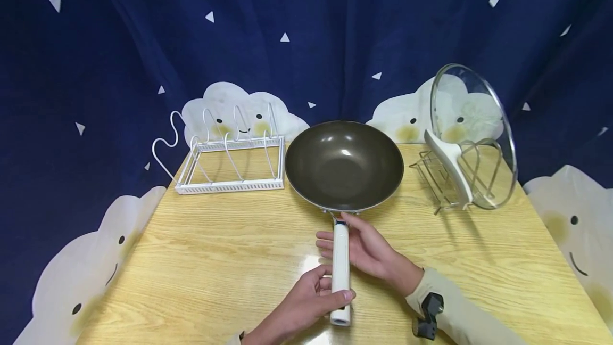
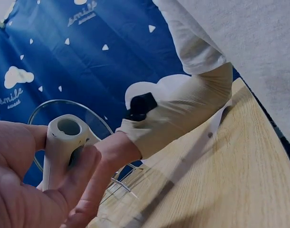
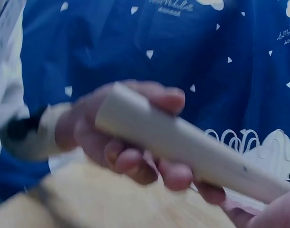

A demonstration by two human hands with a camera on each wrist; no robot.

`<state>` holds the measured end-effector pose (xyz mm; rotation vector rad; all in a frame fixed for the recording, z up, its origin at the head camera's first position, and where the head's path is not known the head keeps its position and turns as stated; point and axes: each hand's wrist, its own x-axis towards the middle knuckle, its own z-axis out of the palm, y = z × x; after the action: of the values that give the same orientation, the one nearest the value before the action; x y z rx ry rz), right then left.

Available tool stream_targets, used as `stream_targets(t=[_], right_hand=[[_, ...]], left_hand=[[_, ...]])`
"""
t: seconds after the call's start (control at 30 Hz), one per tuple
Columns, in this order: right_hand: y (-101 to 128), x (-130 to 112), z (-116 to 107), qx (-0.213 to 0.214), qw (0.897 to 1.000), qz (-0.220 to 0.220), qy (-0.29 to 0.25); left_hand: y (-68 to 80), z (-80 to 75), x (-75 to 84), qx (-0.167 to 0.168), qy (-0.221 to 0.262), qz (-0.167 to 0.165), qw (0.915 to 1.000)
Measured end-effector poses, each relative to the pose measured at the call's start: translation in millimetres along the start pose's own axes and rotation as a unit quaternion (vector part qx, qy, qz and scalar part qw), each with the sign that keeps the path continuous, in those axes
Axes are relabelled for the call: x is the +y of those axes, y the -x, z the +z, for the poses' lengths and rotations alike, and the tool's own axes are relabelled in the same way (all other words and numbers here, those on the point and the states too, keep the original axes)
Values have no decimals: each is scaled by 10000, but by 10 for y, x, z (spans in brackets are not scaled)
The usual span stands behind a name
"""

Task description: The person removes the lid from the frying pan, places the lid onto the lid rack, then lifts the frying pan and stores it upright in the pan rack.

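A dark-coated wok [image 1: 345,166] with a long white handle [image 1: 340,265] is held over the front middle of the table, its bowl tilted to show the inside. My left hand [image 1: 308,297] grips the handle close to its end, thumb across the top and fingers beneath. In the left wrist view the handle's hollow end [image 2: 69,127] faces the camera between thumb and fingers. Nearer the bowl, my right hand [image 1: 371,252] lies against the handle's underside, palm up, with its fingers stretched out straight. The right wrist view is blurred and shows only part of that hand [image 3: 278,211].
A white wire rack [image 1: 230,188] with upright loops stands at the back left, close to the wok's rim. At the back right, a glass lid [image 1: 507,137] with a white handle leans in a metal wire rack [image 1: 438,185]. A blue curtain [image 1: 325,31] hangs behind the table [image 1: 215,270].
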<state>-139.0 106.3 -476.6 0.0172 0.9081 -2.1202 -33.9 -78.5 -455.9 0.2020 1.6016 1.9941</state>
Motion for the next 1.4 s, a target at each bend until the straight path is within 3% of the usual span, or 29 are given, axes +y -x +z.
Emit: stream_targets(t=[0.1,0.2,0.37,0.6,0.8,1.4], right_hand=[[-40,1,79,-41,9986,97,-519],[-61,17,163,240,9971,78,-724],[-97,65,255,794,9941,-76,-730],[-157,115,310,1026,9885,-223,-1091],[-189,120,355,1489,9832,-264,-1024],[-218,114,376,1495,9857,-250,-733]], left_hand=[[-10,5,-5,21,0,15,10000],[-10,8,-13,55,9,-11,10000],[-9,17,-25,168,37,-61,9998],[-23,35,-31,251,-20,-97,9996],[-38,27,-39,263,-152,13,9995],[-64,24,37,423,-799,-102,9958]])
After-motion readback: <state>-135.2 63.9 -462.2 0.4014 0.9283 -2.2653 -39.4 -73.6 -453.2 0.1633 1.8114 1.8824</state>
